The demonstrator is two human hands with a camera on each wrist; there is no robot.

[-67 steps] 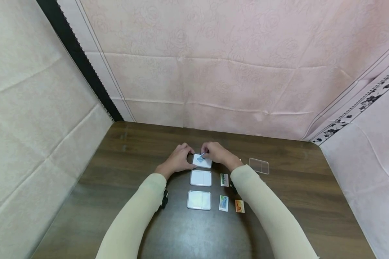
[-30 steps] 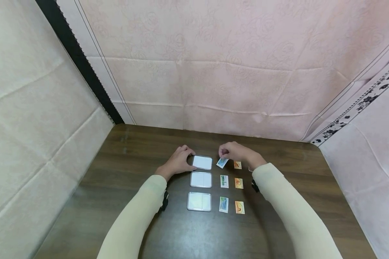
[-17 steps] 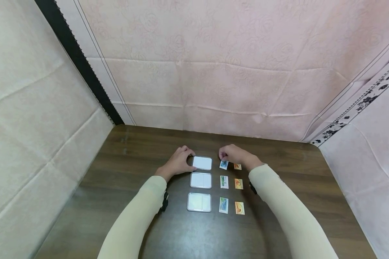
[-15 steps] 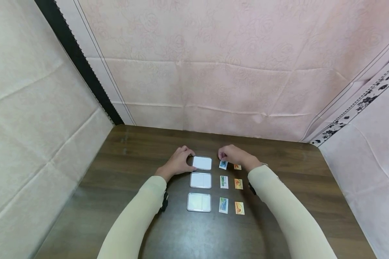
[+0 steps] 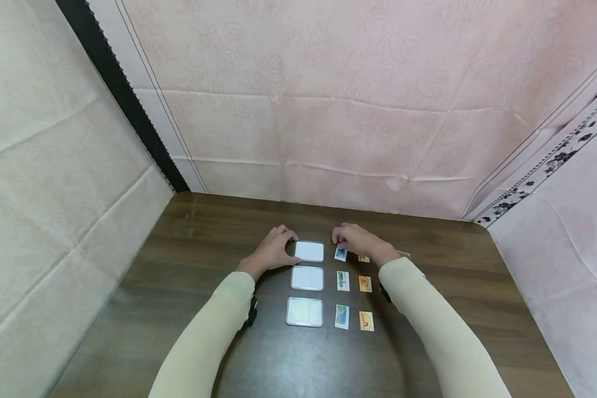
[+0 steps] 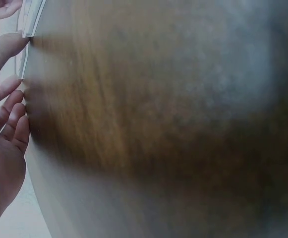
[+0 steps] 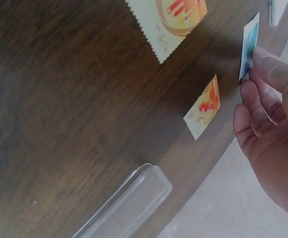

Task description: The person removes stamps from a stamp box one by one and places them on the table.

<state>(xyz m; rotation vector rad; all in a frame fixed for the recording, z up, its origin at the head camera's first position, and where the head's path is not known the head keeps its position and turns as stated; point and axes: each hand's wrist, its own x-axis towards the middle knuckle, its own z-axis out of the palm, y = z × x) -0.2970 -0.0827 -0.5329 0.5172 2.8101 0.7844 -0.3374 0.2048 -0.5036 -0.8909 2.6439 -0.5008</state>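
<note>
My left hand [image 5: 271, 251] holds the far shallow clear case [image 5: 309, 251], white inside, with the thumb at its near left corner and fingers at its far left one. My right hand [image 5: 358, 241] pinches the far edge of a blue postage stamp [image 5: 340, 255], which lies at the table's far side, right of that case. The right wrist view shows the thumb on the blue stamp [image 7: 249, 44], the other fingers curled below. Just right of it lies an orange stamp [image 7: 203, 108], partly covered by the right hand in the head view.
Two more clear cases [image 5: 307, 278] lie nearer me in a column. Beside them are a green-and-white stamp [image 5: 343, 281], a blue-green stamp [image 5: 341, 317] and two orange stamps [image 5: 365, 283]. A clear plastic lid [image 7: 129, 208] rests at the right, mostly behind my right forearm.
My right hand carried the blue stamp from over the far case to the right and lowered it to the table, straightening it. My left hand stayed at the case.
</note>
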